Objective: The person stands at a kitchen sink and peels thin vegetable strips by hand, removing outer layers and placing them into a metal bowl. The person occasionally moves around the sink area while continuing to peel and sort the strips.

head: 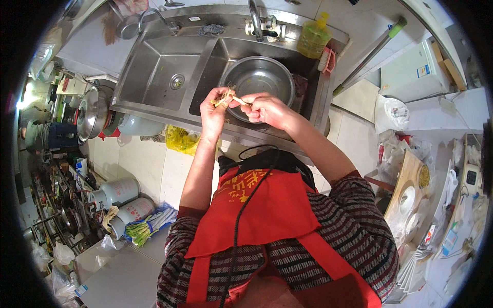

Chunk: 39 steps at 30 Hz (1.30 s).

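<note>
Over the front rim of the double-bowl stainless steel sink, my left hand grips a small rooted vegetable with yellowish stems and stringy brown roots. A pale, slim stalk stretches from it towards my right hand, whose curled fingers pinch the stalk's other end. Whether stalk and rooted part are one piece I cannot tell. Behind and below both hands, a round metal basin stands in the right bowl, its near side partly covered by my right hand. The left bowl has a drain strainer.
Along the sink's back are a faucet, a steel scouring pad, a yellow pump bottle and a brush. A yellow plastic bag, gas cylinders and bundled scallions lie left; another person stands beyond.
</note>
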### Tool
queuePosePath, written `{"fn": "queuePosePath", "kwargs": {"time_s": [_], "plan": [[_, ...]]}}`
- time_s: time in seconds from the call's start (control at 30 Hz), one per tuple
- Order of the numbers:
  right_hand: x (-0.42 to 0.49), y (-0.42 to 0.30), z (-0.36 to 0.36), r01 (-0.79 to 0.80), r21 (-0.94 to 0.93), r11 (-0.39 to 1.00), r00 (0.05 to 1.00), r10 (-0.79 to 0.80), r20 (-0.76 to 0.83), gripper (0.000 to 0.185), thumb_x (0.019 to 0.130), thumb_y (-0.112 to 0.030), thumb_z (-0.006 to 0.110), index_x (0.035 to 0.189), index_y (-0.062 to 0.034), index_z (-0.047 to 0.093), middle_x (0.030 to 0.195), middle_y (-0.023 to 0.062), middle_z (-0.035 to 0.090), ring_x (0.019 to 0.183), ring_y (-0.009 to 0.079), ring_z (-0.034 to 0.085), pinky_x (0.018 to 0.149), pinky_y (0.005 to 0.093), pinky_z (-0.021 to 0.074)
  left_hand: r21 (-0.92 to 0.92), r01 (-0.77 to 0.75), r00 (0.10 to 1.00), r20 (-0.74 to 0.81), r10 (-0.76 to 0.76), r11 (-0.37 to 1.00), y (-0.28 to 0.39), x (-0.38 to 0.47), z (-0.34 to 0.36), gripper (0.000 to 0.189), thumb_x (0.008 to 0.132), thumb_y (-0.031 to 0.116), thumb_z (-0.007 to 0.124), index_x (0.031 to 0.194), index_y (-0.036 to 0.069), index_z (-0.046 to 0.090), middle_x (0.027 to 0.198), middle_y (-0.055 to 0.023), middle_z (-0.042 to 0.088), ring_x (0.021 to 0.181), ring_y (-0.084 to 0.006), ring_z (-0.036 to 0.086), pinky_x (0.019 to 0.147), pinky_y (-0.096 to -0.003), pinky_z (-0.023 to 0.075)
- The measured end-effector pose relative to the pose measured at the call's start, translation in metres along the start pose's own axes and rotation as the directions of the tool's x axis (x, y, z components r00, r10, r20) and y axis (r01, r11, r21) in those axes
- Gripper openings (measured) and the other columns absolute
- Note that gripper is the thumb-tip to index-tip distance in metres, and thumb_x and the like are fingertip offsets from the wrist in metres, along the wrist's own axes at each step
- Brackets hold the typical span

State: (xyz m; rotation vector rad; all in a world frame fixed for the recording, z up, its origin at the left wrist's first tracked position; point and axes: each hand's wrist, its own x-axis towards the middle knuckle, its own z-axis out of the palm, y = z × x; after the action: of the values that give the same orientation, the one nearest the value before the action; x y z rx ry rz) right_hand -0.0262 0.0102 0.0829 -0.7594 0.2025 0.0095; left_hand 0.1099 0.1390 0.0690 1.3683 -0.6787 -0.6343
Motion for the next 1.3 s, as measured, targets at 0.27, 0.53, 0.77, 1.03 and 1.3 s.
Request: {"fn": "queuePosePath", "kwargs": {"time_s": [0.27,0.53,0.77,1.03,1.3], "plan": [[0.010,-0.012,-0.004,-0.062,-0.089,0.994,0.998,0.062,-0.003,0.029,0.085,-0.004,0.046,0.107,0.0066,0.061,0.076,0.0037,0.053,0.056,0.0072,0.038,0.053,0.0223,0.0340,-0.024,-0.105,0.994,-0.024,0.105,0.994,-0.005,0.006,-0.001,0.013,0.090,0.001,0.059,0.103,0.000,0.062,0.095,-0.0059,0.066,0.090,-0.0114,0.062,0.083,-0.0241,0.0481],[0.013,-0.009,-0.007,-0.064,-0.130,0.989,0.994,0.052,-0.094,0.021,0.087,-0.007,0.049,0.100,0.0038,0.062,0.079,0.0052,0.056,0.053,0.0065,0.042,0.049,0.0218,0.0351,0.011,-0.098,0.995,-0.003,0.098,0.995,0.001,0.005,-0.007,0.016,0.089,-0.005,0.057,0.103,0.001,0.061,0.098,-0.0067,0.066,0.093,-0.0126,0.062,0.085,-0.0259,0.0490],[0.028,0.002,-0.017,-0.048,-0.066,0.997,0.999,0.047,-0.017,0.020,0.089,-0.015,0.054,0.096,0.0014,0.063,0.080,0.0075,0.063,0.057,0.0094,0.053,0.050,0.0208,0.0403,-0.106,0.007,0.999,-0.031,-0.010,0.994,0.001,0.000,-0.004,0.018,0.086,-0.009,0.058,0.102,-0.001,0.061,0.100,-0.0078,0.066,0.094,-0.0147,0.063,0.083,-0.0259,0.0520],[0.035,-0.001,-0.011,-0.040,-0.318,0.947,0.990,-0.006,-0.144,0.017,0.084,-0.014,0.056,0.082,0.0013,0.065,0.073,0.0062,0.062,0.054,0.0097,0.052,0.050,0.0228,0.0418,-0.042,-0.143,0.989,0.019,0.144,0.989,-0.012,0.002,-0.003,0.014,0.089,0.002,0.060,0.104,0.003,0.061,0.098,-0.0045,0.067,0.084,-0.0072,0.060,0.063,-0.0190,0.0412],[0.024,0.005,-0.013,-0.028,-0.160,0.987,0.991,0.007,-0.134,0.018,0.085,-0.012,0.052,0.082,0.0015,0.064,0.071,0.0044,0.060,0.053,0.0084,0.049,0.047,0.0225,0.0401,-0.122,-0.008,0.995,-0.104,-0.005,0.992,-0.012,0.000,-0.007,0.016,0.088,-0.003,0.060,0.105,-0.001,0.060,0.098,-0.0093,0.067,0.091,-0.0144,0.063,0.084,-0.0263,0.0503]]}}
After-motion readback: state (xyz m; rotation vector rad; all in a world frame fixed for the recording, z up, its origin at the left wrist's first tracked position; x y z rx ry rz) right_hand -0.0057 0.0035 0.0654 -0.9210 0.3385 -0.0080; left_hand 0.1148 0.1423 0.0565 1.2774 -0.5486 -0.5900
